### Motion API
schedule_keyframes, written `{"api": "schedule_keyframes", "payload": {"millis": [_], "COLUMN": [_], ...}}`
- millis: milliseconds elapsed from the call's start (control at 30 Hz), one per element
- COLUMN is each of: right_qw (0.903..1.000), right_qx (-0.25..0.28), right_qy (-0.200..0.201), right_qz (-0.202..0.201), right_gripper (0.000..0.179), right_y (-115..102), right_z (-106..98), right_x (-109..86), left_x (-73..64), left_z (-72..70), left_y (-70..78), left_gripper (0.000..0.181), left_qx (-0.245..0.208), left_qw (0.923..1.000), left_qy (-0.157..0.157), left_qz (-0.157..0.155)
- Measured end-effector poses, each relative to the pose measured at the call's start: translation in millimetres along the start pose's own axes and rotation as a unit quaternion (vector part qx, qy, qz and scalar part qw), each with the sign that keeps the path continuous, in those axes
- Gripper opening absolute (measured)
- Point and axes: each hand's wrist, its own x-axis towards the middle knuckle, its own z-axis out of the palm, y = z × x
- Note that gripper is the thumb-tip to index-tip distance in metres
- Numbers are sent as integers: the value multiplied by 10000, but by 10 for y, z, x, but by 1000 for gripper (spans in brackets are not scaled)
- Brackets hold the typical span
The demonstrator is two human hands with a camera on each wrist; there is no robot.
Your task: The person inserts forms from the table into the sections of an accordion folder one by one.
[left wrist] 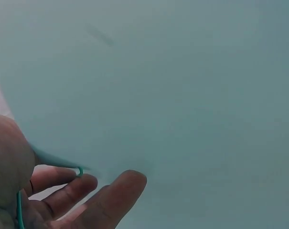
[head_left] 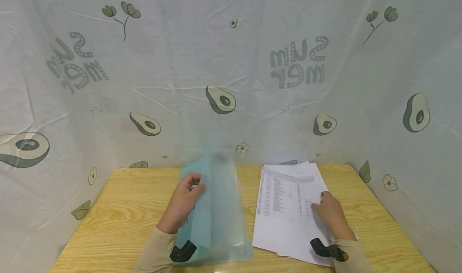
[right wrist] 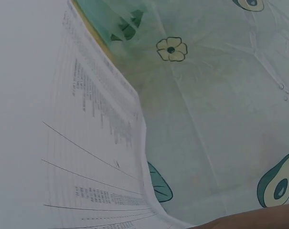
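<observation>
A translucent blue-green plastic folder [head_left: 227,212] lies at the middle of the table, its left flap raised. My left hand [head_left: 185,202] pinches the edge of that flap between thumb and fingers. The sheet [left wrist: 182,95] fills most of the left wrist view, with the fingertips [left wrist: 127,186] at its lower edge. To the right rests a stack of printed papers [head_left: 285,229], slightly fanned. My right hand [head_left: 330,210] grips the stack's right edge, thumb on top, other fingers partly hidden. In the right wrist view the printed sheet [right wrist: 101,124] bends along its edge.
Both things lie on a light wood-grain table [head_left: 122,208]. A pale curtain [head_left: 187,56] with avocado and flower prints hangs behind the table and along both sides. Each wrist carries a black camera mount [head_left: 183,251].
</observation>
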Motion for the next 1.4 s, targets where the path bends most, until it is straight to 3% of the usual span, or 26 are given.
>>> {"api": "schedule_keyframes", "payload": {"millis": [200,300,533,667,1000,1400], "right_qw": [9988,9984,9932,9887,9792,9640], "right_qx": [449,510,633,830,1428,1942], "right_qy": [117,215,938,1227,1438,1815], "right_qz": [-125,-119,-275,-212,-108,-59], "right_gripper": [35,34,36,39,45,46], "right_y": [-17,-41,-82,-105,-235,-365], "right_z": [-32,-36,-40,-60,-132,-216], "right_x": [-20,-39,-60,-51,-95,-187], "left_x": [-1,4,9,18,30,31], "left_z": [-16,-26,-56,-66,-80,-67], "left_y": [-20,-31,-23,-20,-11,-15], "left_gripper": [24,22,18,19,21,22], "left_qx": [49,40,57,108,189,116], "left_qw": [9999,9998,9995,9995,9994,9994], "left_qy": [-150,-184,-248,-273,-276,-323], "left_qz": [-1,0,208,110,120,-98]}}
